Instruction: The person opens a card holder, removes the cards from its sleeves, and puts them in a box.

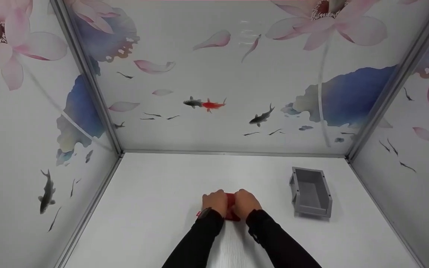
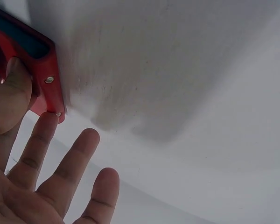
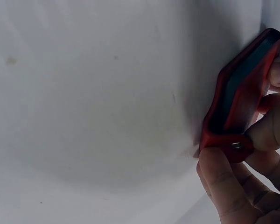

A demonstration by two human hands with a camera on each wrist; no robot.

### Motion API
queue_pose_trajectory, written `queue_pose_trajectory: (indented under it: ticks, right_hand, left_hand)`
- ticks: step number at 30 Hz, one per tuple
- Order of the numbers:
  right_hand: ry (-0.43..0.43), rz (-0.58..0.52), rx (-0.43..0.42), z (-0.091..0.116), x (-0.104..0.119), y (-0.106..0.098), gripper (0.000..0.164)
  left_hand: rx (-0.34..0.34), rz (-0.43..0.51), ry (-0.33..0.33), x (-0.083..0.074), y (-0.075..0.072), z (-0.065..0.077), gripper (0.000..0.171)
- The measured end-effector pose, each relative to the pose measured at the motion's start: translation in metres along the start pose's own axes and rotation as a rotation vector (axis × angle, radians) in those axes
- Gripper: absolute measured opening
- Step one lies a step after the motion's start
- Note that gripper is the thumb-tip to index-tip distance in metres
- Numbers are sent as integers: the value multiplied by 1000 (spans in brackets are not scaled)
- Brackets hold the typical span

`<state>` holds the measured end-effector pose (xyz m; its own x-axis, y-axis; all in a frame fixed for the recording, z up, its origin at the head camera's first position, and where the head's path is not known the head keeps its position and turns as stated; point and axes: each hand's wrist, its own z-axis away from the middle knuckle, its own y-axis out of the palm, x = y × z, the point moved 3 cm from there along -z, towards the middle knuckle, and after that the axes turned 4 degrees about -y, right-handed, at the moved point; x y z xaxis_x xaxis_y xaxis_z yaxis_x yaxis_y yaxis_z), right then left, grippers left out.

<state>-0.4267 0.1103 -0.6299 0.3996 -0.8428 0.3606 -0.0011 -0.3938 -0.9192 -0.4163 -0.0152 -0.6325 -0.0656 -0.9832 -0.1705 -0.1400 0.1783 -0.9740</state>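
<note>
A small red tray [image 1: 232,216], leather-like with a teal inside and metal snaps at its corners, stands on the white table between both hands. My left hand [image 1: 215,201] pinches its left side: in the left wrist view the thumb [image 2: 19,77] lies against the red wall, a fingertip touches the snap corner [image 2: 49,80], and the other fingers stretch out. My right hand [image 1: 247,203] grips the opposite corner, thumb and fingers [image 3: 219,175] around the red flap with its snap [image 3: 237,146]. Both hands partly cover the tray in the head view.
A grey plastic bin [image 1: 312,210] stands on the white table [image 1: 155,216] to the right of the hands. Panels printed with lotus flowers and fish enclose the table at the left, back [image 1: 214,130] and right, joined by metal frame bars.
</note>
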Motion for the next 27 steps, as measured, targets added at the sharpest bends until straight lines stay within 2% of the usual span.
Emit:
queue_pose_trajectory:
  ticks: [7,12,19,27]
  right_hand:
    - [40,-4,-10,-1,-4,1,5]
    - [57,-21,-3,-2,-5,-1,7]
    - [82,-73,-5,0,-7,-4,7]
    - [74,-59,-4,0,-8,-4,10]
  left_hand:
    - [-3,48,-1,-1,7,-3,4]
    - [-2,40,2,-1,9,-4,5]
    - [3,40,-2,-2,5,-3,8]
    - [2,23,-11,-1,2,-1,4]
